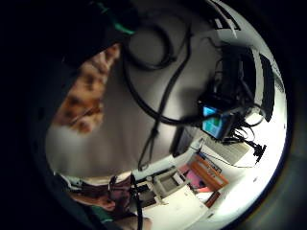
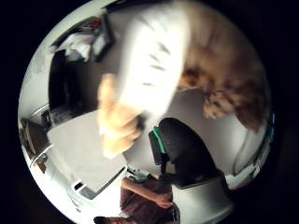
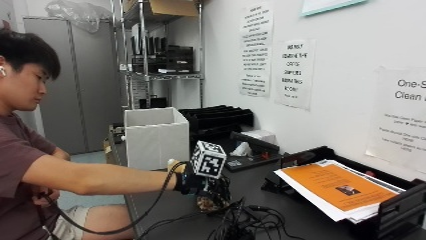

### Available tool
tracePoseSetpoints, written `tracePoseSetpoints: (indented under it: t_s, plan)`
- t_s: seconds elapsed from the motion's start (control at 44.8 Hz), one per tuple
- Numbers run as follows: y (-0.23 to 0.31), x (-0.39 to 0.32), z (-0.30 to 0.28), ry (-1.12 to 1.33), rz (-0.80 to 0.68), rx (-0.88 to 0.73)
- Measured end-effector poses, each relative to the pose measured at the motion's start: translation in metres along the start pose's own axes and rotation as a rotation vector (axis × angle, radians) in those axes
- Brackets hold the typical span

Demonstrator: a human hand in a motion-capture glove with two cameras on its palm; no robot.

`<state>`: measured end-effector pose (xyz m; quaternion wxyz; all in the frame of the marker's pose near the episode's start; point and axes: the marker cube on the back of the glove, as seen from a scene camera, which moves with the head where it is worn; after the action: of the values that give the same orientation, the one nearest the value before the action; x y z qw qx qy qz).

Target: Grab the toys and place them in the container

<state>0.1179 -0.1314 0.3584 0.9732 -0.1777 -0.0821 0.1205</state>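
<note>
- The gloved right hand is out over the counter, arm stretched from the person's shoulder, and it is clamped around a plush toy with mottled tan and brown fur.
- In the outside view the toy bulges out just below the glove, at about 5 o'clock from the knuckles; I cannot tell whether it hangs clear of the dark surface or touches it.
- Both palm views back that up: brown-spotted fur crowds one side of the little-finger view, and a pale, furry body fills much of the thumb-side view, close against the palm.
- The container, a white open-topped box, stands on the counter at about 11 o'clock from the hand, near but clearly apart from it.
- Progress, as I judge it: the pick-up looks made, but the toy is not yet in the box. The carry across and the drop remain, and I cannot see whether anything already lies inside the box or whether more toys wait elsewhere.
- Surface: a dark counter, with a tangle of black cables at 5 o'clock from the hand and an angled tray of papers with an orange sheet on top at 3 o'clock.
- Room: a white wall with printed notices at 1 o'clock, wire shelving behind the box.
</note>
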Motion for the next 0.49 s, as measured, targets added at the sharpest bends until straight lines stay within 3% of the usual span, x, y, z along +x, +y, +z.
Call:
tracePoseSetpoints:
  t_s: [0.134,0.379,0.491]
  plan:
    - [-0.008,0.008,0.024,-0.07,0.047,0.178]
    - [-0.003,0.008,0.03,-0.082,0.024,0.301]
    - [0.005,0.009,0.028,-0.09,0.003,0.278]
